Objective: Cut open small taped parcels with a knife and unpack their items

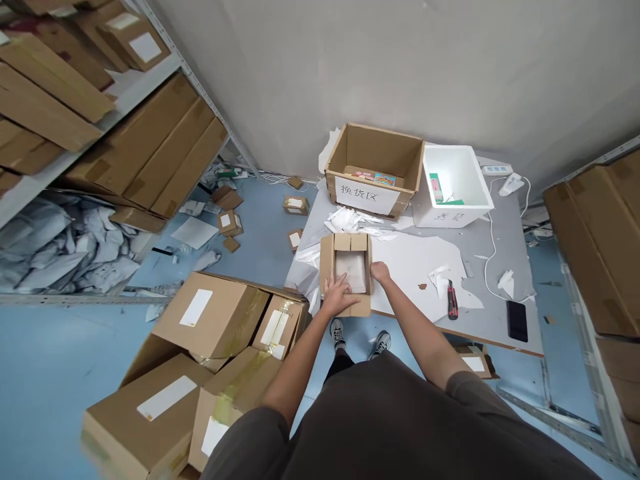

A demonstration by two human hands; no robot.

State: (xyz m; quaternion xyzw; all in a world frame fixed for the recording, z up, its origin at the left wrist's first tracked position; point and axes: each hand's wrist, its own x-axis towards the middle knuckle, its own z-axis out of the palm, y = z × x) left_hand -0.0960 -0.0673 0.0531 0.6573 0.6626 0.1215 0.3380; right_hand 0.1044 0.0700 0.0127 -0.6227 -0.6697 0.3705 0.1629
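A small cardboard box (327, 257) with its flaps folded out stands at the front left of the table. Inside it lies a pale, whitish item (350, 270) whose kind I cannot make out. My left hand (338, 297) rests across the box's near left corner, fingers spread, the tips reaching over the item. With fingers curled, my right hand (380, 272) grips the right side of the box. A red and black utility knife (453, 300) lies on the table to the right, beside torn white paper (410, 260).
Behind stand a large cardboard carton (370, 197) and a white foam box (453, 213), each with small packs inside. A phone (517, 321) lies near the table's (480, 330) right end. Stacked parcels (215, 313) crowd the left; loaded shelves (145, 87) flank both sides.
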